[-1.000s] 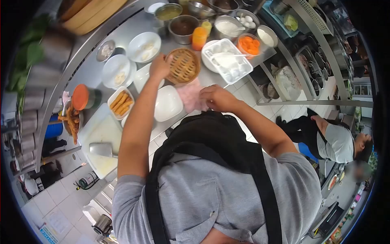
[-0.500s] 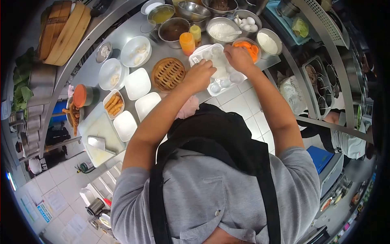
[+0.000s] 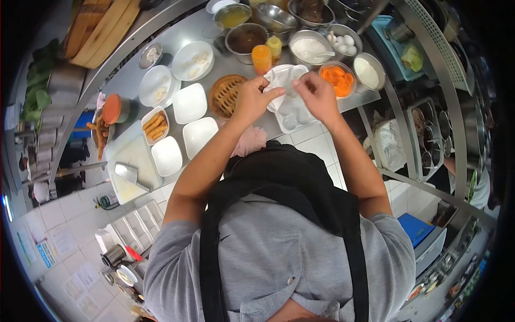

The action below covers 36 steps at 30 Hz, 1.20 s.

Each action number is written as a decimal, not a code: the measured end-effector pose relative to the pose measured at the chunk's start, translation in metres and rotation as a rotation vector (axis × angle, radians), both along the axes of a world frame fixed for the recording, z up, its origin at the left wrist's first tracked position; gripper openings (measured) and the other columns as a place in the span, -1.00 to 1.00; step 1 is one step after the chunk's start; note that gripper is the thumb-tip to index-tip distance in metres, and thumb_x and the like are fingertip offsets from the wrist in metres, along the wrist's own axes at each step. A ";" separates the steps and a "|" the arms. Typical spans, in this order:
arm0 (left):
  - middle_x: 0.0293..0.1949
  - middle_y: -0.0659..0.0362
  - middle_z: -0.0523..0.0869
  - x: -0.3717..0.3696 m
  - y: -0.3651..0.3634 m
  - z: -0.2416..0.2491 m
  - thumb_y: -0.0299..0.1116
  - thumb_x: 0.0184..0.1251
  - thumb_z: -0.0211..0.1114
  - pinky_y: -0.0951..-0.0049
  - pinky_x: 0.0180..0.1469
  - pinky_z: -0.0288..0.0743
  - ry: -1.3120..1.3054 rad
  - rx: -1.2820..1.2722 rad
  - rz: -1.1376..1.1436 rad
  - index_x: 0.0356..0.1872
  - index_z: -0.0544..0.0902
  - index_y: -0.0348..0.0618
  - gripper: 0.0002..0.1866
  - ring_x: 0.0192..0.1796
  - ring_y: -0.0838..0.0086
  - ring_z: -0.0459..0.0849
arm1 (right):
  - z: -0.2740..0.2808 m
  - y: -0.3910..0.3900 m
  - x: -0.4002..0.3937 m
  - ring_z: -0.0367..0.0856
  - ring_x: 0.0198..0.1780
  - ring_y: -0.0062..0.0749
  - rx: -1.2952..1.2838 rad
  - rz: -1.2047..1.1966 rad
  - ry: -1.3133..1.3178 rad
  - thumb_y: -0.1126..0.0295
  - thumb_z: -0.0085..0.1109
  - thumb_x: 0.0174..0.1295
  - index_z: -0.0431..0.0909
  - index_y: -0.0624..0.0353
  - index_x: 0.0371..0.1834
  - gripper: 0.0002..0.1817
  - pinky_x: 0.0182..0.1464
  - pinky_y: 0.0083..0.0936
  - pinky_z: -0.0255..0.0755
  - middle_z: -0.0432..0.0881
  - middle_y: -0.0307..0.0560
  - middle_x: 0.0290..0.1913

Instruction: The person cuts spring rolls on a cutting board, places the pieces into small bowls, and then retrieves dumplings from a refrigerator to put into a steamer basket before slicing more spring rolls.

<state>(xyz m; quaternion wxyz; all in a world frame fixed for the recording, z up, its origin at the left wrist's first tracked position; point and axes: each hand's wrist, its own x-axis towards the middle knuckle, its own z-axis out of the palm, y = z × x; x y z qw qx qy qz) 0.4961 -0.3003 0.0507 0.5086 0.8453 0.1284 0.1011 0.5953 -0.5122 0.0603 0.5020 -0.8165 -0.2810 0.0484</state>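
Note:
My left hand (image 3: 254, 100) is closed on a thin white sheet (image 3: 280, 80), fingers and thumb at its left side. My right hand (image 3: 317, 96) is at the sheet's right side with its fingertips pinched together; what is between them is too small to make out. Under both hands lies a white tray (image 3: 292, 119) with round hollows at the counter's front edge. A round brown slatted lid (image 3: 225, 95) is just left of my left hand. Orange slices fill a bowl (image 3: 337, 80) right of my right hand.
Bowls of flour (image 3: 310, 49), eggs (image 3: 343, 43) and dark sauce (image 3: 244, 40) stand behind. An orange bottle (image 3: 262, 59) is close to the sheet. White square dishes (image 3: 190, 103) and a cleaver (image 3: 127, 173) on a cutting board (image 3: 138, 161) lie left.
The white sheet is now raised between my hands above the tray. My left hand has turned thumb-up, and my right hand has moved down from the orange bowl's edge.

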 end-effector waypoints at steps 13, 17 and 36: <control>-0.17 0.19 0.87 -0.072 0.093 -0.016 0.19 0.62 0.45 0.39 -0.01 0.67 -0.180 -0.335 0.252 -0.02 0.86 -0.29 -0.41 -0.08 0.57 0.75 | -0.004 0.110 -0.024 0.78 -0.21 -0.41 0.202 0.180 0.112 0.23 0.50 0.44 0.68 0.30 0.00 -0.66 -0.10 -0.38 0.66 0.81 -0.10 -0.21; -0.22 0.21 0.82 -0.077 0.095 -0.011 0.55 0.60 0.16 0.40 -0.09 0.63 -0.217 -0.524 0.353 -0.16 0.83 -0.30 -0.10 -0.13 0.59 0.68 | 0.028 0.148 -0.053 0.81 -0.13 -0.36 0.263 0.414 -0.042 0.17 0.60 0.36 0.74 0.24 0.13 -0.56 -0.05 -0.31 0.68 0.84 -0.07 -0.14; 0.24 0.04 0.86 -0.067 0.183 -0.031 0.69 0.46 0.09 0.06 0.32 0.74 0.426 -1.252 0.280 0.40 0.68 -0.25 0.08 0.27 0.19 0.84 | -0.035 0.180 -0.026 0.69 -0.19 -0.56 -0.095 0.499 0.291 0.31 0.47 0.44 0.77 0.30 0.06 -0.71 -0.08 -0.50 0.59 0.80 -0.22 -0.20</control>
